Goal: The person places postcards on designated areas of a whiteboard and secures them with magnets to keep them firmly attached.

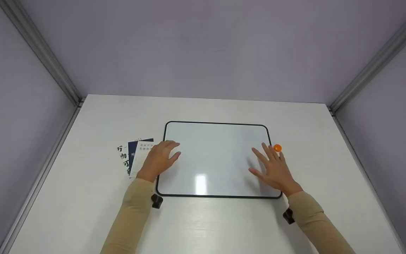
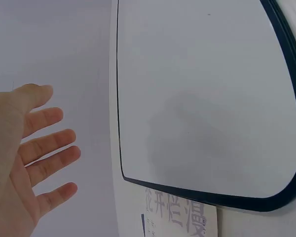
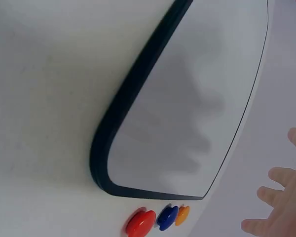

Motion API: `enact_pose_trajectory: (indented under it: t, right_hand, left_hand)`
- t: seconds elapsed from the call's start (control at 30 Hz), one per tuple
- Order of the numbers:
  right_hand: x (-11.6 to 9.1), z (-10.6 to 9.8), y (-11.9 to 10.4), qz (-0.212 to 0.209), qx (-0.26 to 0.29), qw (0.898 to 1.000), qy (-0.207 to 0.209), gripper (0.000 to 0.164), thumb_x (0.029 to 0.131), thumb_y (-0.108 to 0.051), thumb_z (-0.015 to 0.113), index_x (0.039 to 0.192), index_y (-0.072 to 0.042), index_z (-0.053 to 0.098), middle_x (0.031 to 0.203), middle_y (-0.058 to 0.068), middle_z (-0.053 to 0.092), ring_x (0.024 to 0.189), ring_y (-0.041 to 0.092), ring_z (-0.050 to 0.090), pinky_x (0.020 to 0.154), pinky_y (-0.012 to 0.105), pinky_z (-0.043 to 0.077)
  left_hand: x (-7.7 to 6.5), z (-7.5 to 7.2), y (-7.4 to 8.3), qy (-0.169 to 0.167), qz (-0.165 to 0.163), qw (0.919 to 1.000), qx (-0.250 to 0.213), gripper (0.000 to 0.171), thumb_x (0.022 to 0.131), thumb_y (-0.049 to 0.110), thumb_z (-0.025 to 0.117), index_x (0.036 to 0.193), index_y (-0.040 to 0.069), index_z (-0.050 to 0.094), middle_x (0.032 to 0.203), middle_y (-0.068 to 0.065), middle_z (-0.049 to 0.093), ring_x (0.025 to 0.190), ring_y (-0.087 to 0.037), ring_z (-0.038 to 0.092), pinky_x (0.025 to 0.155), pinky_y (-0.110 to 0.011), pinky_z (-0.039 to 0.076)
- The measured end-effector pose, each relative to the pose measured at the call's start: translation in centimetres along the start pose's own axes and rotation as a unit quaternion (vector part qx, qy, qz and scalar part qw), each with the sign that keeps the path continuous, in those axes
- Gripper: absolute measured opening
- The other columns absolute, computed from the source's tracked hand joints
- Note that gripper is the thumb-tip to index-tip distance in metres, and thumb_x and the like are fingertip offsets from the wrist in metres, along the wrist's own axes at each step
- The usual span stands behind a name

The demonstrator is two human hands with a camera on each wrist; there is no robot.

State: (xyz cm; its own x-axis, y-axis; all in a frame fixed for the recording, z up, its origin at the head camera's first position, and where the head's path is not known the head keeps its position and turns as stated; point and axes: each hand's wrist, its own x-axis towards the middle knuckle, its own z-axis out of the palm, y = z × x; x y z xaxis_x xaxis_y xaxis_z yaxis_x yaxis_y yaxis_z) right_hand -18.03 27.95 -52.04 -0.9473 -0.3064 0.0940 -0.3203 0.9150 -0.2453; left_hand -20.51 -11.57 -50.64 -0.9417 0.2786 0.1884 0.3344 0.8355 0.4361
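Whiteboard [image 1: 217, 155] lies flat beneath my hands!
My left hand [image 1: 159, 158] hovers over one edge, fingers loosely apart, printed cards [image 1: 139, 160] just outside it; my right hand [image 1: 275, 171] spreads wide above the other, orange button [image 1: 277, 147] near my fingertips.

In the head view, the right grip [image 1: 275, 173] hides the red knob [image 3: 140, 223] and the blue knob [image 3: 167, 217], while the left grip [image 1: 159, 158] covers part of the white card [image 1: 140, 155] and the left edge of the board [image 1: 213, 158]. The white card's printing is too small to read; the card hides part of the navy card [image 1: 131, 150]. Each wrist view crops its grip and the board.
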Motion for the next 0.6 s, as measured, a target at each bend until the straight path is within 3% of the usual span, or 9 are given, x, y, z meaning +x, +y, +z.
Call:
enact_pose_trajectory:
  t: [0.27,0.43,0.6]
  right_hand:
    - [-1.8,0.9,0.3,-0.009,0.015,1.0,-0.01,0.07,0.089,-0.05,0.06,0.149,-0.023,0.036,0.158,0.018,0.03,0.144,0.043,0.032,0.114,0.071,0.021]
    - [-2.8,1.4,0.5,-0.021,0.016,1.0,0.002,0.07,0.087,-0.047,0.063,0.147,-0.02,0.039,0.155,0.021,0.035,0.142,0.045,0.034,0.112,0.071,0.024]
    - [-3.4,1.4,0.5,-0.024,0.022,0.999,-0.021,0.07,0.088,-0.048,0.062,0.148,-0.021,0.038,0.157,0.019,0.033,0.145,0.044,0.03,0.116,0.068,0.021]
  left_hand:
    - [-1.1,-0.1,-0.5,-0.045,-0.057,0.9971,-0.021,0.035,0.097,0.027,0.056,0.127,0.01,0.061,0.131,-0.013,0.062,0.127,-0.03,0.056,0.11,-0.047,0.044]
    - [-1.4,-0.4,-0.6,-0.059,-0.076,0.995,-0.027,0.036,0.097,0.027,0.056,0.129,0.01,0.06,0.135,-0.014,0.06,0.131,-0.032,0.053,0.112,-0.049,0.042]
    - [-1.8,-0.3,-0.8,-0.07,-0.086,0.9931,-0.039,0.037,0.097,0.026,0.057,0.13,0.009,0.059,0.137,-0.014,0.059,0.133,-0.033,0.051,0.113,-0.048,0.041]
